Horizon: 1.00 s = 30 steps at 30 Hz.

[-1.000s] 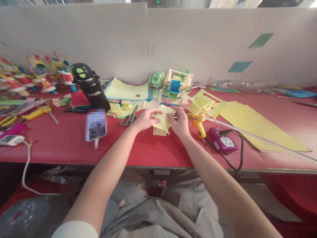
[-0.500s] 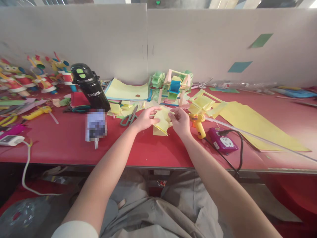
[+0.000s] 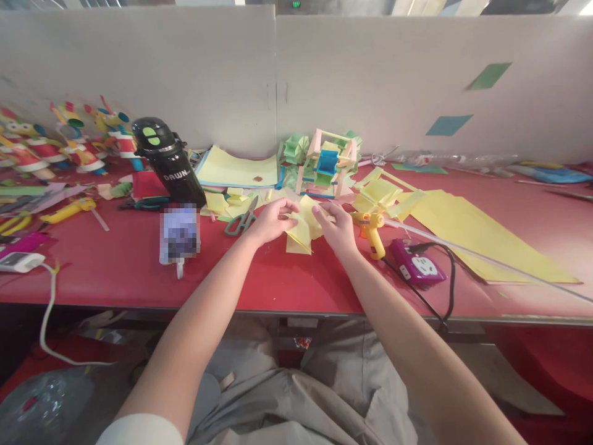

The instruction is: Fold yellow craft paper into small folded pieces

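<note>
Left hand [image 3: 274, 222]: pinching folded yellow paper [image 3: 301, 233] — steadying it, probably
Right hand [image 3: 338, 228]: other side, can't tell grip
Glue gun [image 3: 370, 233]: close — handy, likely

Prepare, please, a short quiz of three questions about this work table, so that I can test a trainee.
1. What lies just to the right of the right hand: a) a black bottle, b) a yellow glue gun, c) a stapler?
2. True or false: the paper between the two hands is yellow.
3. Fill in: the scissors lie on the ___ side of the left hand.

Key: 1. b; 2. true; 3. left.
</note>
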Each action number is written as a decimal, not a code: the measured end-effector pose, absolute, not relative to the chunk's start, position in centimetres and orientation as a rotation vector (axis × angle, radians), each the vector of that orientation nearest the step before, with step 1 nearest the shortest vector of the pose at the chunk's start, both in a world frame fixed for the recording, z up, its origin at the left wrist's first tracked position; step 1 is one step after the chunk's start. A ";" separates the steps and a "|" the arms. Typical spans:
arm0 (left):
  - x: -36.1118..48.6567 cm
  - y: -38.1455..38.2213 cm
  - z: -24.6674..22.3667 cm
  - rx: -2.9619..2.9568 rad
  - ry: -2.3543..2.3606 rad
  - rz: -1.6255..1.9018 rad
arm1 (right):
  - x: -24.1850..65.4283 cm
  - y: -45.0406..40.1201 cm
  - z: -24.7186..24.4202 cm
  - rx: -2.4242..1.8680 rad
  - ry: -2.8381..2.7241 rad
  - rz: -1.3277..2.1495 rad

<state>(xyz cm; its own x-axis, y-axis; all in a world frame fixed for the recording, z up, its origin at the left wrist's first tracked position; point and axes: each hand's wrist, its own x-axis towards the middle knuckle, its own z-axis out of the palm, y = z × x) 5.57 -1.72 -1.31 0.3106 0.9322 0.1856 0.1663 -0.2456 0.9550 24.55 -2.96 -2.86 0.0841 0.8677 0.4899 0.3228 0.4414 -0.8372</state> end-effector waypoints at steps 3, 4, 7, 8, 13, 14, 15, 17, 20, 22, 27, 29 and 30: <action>5.7 -1.7 -1.2 1.602 0.978 1.015 | 24.5 -2.8 -3.1 -1.051 -1.528 0.719; 5.7 -1.7 -1.3 1.568 0.984 1.009 | 24.5 -2.8 -3.2 -1.028 -1.537 0.759; 5.7 -1.6 -1.5 1.461 1.048 1.008 | 24.3 -2.9 -3.2 -0.974 -1.568 0.789; 5.8 -1.6 -1.6 1.433 1.076 1.012 | 24.3 -2.9 -3.2 -0.967 -1.589 0.764; 5.9 -1.5 -1.5 1.402 0.999 1.023 | 24.3 -3.1 -3.2 -0.960 -1.700 0.582; 6.0 -1.6 -1.4 1.377 0.962 1.021 | 24.3 -3.1 -3.2 -0.960 -1.705 0.572; 6.0 -1.7 -1.3 1.341 0.933 1.018 | 24.4 -3.0 -3.3 -0.962 -1.706 0.571; 6.1 -1.9 -1.0 1.260 0.892 1.011 | 24.5 -3.0 -3.3 -0.971 -1.710 0.588; 6.2 -2.1 -0.8 1.218 0.850 1.027 | 24.5 -3.0 -3.3 -0.969 -1.714 0.647; 6.2 -2.1 -0.9 1.240 0.841 1.039 | 24.4 -3.1 -3.2 -0.963 -1.716 0.676; 6.1 -1.8 -1.5 1.333 0.886 1.113 | 24.1 -3.5 -3.0 -0.947 -1.713 0.735; 6.2 -1.8 -1.5 1.367 0.950 1.163 | 24.1 -3.7 -2.9 -0.943 -1.739 0.744; 6.2 -1.8 -1.5 1.382 0.989 1.186 | 24.0 -3.7 -2.8 -0.944 -1.754 0.749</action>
<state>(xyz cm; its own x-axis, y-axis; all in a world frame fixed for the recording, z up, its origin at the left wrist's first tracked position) 6.18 -1.84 -1.52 0.1780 0.9730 0.1471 -0.0306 -0.1440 0.9891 24.03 -3.73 -2.83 -0.2282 0.8575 0.4610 0.2603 0.5100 -0.8198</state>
